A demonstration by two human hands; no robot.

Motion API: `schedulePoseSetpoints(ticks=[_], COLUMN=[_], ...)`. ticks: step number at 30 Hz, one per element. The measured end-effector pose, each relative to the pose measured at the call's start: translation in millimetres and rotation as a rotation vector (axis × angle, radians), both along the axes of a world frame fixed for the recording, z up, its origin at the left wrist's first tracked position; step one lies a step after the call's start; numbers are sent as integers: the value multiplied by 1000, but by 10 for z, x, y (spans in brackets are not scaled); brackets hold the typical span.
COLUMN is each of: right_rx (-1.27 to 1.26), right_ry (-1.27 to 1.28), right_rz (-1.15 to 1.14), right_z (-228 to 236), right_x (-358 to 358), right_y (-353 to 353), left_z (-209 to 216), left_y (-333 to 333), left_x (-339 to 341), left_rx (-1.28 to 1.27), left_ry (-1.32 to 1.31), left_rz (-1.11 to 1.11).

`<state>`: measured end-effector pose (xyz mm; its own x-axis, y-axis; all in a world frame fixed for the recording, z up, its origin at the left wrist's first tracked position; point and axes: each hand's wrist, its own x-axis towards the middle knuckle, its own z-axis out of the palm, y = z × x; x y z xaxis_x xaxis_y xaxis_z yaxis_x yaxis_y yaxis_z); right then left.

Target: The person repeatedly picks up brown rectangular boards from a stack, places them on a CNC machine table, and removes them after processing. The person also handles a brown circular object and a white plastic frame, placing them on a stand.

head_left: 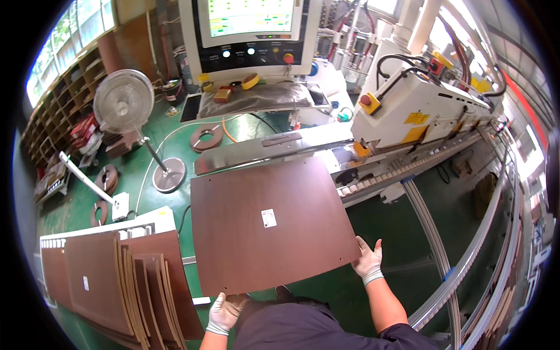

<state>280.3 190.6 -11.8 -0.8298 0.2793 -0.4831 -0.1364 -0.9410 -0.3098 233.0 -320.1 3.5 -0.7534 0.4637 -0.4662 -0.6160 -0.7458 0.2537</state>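
Note:
A large brown wood-grain panel (251, 245) with a small white label lies flat in front of me. Its far edge reaches the metal table of a machine, while the near part extends toward my body. My left hand (225, 314), in a pale glove, grips the near left corner, with the fingers partly under the board. At the near right corner is my right hand (368, 262), also gloved, holding the edge with its thumb sticking up. Some fingertips are hidden by the board.
Brown panels (96, 280) stand stacked at the left. A fan (123, 102) and coils of brown edge strip (206, 137) are on the green floor. Ahead is a control console (251, 58); right of it, a white machine (402, 105) with a feed track. Metal rails (431, 227) run along the right.

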Motion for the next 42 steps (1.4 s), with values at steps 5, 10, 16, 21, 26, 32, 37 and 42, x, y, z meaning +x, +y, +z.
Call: schedulePoseSetpoints(ticks=[5,10,16,21,26,32,37,42], right_rx=[-154,38,59,124,330,228,-86,-91], right_ry=[54,-141,-390,-381,-398,-436,-243,-234], right_rz=[41,323,34,-13,-106,-291,-319,-309], right_z=[235,136,-350,-472,-693,-969,-651,-189], right_x=[-74,-501,-683,-730,-652,-631,-633,-651], right_y=[-1147,-2078,-2011,-1752,-1235,-371,260,833], left_z=[-168,-457,-332,-1,22,-369,-411,-99], left_y=[28,-45,33,353,949,1664,2280,2904], left_x=[-251,-378,-555,-712,-718,-694,-688,-711], left_rx=[-83,-134,-150,-521,-499,-827,-755,-675], left_ry=[143,38,2,237,236,399,664,754], left_rz=[-387,-598,-673,-972,-1013,-1236,-1388,-1522])
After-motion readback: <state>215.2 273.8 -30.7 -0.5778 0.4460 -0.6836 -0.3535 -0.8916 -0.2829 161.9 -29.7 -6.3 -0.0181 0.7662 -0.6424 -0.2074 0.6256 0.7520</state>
